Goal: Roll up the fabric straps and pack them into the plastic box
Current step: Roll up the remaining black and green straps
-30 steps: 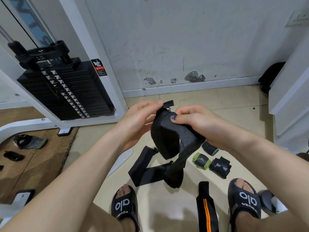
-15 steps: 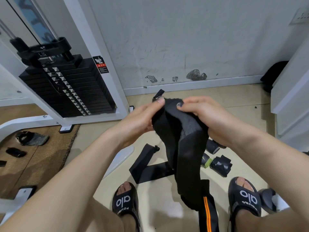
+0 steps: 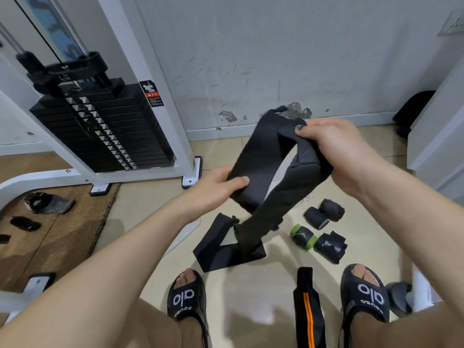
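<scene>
Fingers of the left hand (image 3: 221,187) curl round the lower fold of a wide black fabric strap (image 3: 266,156), thumb pressed flat on top, the other fingers tucked beneath and out of sight. The strap is matte, soft woven cloth; it rises from that grip to a peak, then bends down into the right hand (image 3: 336,151), whose fingers pinch the upper edge, a dark-painted nail showing on the tip. Below the right fingers a thicker padded section with a finely textured face hangs, and the strap's long tail drops between both hands to the pale floor (image 3: 251,297), where it lies in flat angular folds. Right of that tail, below the right hand, four rolled straps (image 3: 324,232) lie close together, compact cylinders, one with green bands. Nearer the feet lies a flat black strap with an orange stripe (image 3: 307,307).
</scene>
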Available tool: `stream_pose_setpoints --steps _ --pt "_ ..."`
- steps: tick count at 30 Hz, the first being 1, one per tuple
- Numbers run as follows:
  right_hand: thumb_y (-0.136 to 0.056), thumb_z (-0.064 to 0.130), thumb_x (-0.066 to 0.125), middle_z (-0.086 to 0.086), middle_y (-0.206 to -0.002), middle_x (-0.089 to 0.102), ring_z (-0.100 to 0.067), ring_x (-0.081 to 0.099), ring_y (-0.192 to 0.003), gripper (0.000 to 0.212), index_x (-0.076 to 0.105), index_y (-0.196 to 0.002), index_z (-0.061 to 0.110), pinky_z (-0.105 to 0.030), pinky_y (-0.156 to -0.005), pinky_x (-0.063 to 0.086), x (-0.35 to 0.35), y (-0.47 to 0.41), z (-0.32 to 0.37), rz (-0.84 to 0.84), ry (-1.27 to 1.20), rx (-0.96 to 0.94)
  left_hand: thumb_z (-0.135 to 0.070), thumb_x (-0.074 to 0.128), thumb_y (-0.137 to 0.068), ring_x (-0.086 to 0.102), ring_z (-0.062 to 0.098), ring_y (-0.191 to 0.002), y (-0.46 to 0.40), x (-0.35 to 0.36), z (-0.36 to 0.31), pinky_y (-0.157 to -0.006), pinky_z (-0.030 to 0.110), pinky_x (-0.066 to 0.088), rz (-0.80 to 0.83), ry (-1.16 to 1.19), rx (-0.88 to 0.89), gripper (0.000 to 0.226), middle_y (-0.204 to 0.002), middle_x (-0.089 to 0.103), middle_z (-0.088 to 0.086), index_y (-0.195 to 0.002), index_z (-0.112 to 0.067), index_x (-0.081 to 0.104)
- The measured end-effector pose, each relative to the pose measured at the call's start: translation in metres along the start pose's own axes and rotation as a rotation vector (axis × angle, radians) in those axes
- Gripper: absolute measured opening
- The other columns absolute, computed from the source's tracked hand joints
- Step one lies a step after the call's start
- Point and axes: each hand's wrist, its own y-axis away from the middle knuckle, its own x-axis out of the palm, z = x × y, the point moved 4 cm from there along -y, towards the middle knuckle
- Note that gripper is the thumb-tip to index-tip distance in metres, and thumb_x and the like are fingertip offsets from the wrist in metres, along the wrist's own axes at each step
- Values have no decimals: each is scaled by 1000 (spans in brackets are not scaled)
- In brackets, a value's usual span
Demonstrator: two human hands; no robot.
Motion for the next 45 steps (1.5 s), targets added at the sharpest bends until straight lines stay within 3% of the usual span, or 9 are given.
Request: stream_pose_setpoints --steps 5,9,13,19,27,31,34,41,45 --pt "-95 25 64 1 -79 62 -18 51 -72 24 59 -75 12 -31 -66 38 -4 1 -1 -78 631 -162 -29 68 -92 69 18 -77 7 -20 -14 -78 45 55 -82 -108 81 21 -83 74 7 -93 -8 68" --pt "-98 16 65 11 -119 69 -2 63 -103 22 62 -77 11 -28 -100 45 37 21 -7 346 308 -190 -17 73 -90 68 14 -80 15 -10 -27 -78 38 54 104 -78 162 3 -84 73 5 -91 -18 72" --pt "-102 12 57 1 -70 55 -10 51 -63 24 55 -78 14 -22 -57 39 62 31 -32 570 216 31 0 71 -86 59 7 -76 19 -4 -31 -72 23 48 231 -94 213 20 -79 65 -8 -89 -20 68" --pt "-103 13 53 0 -68 49 -11 46 -60 29 52 -75 18 -24 -53 32 65 35 -37 670 338 107 -21 79 -75 56 14 -72 20 -6 -13 -72 34 44 264 -73 118 26 -77 61 1 -96 -8 71" --pt "-103 21 49 3 -71 54 -17 48 -71 26 51 -76 20 -29 -58 33 42 12 -32 451 827 -17 -62 85 -57 63 15 -68 20 -21 6 -70 34 45 233 -332 -118 58 -70 68 -5 -91 -21 63" --pt "-102 16 43 -2 -76 53 -29 49 -82 26 45 -76 19 -33 -59 33 26 -3 -39 300 973 -40 -55 84 -76 71 12 -84 33 -29 16 -79 28 52 391 -441 -256 37 -88 75 -11 -96 -26 75" --pt "-100 14 42 -9 -85 56 -34 51 -89 25 44 -76 20 -36 -67 34 21 -2 -42 263 1088 -54 -34 83 -85 75 25 -101 37 -26 15 -95 41 57 448 -371 -242 27 -104 79 3 -105 -16 76" --pt "-102 14 56 2 -64 53 -11 48 -56 28 54 -74 18 -23 -51 36 71 38 -40 649 380 196 -14 81 -86 70 16 -78 35 -10 -14 -76 31 56 379 -158 -38 9 -85 74 7 -92 -14 74" --pt "-101 13 56 2 -63 49 -13 46 -58 30 52 -72 17 -27 -55 33 70 34 -48 671 495 209 -21 84 -85 59 14 -65 36 -12 -11 -60 23 46 375 -212 -63 23 -71 61 1 -83 -7 65"
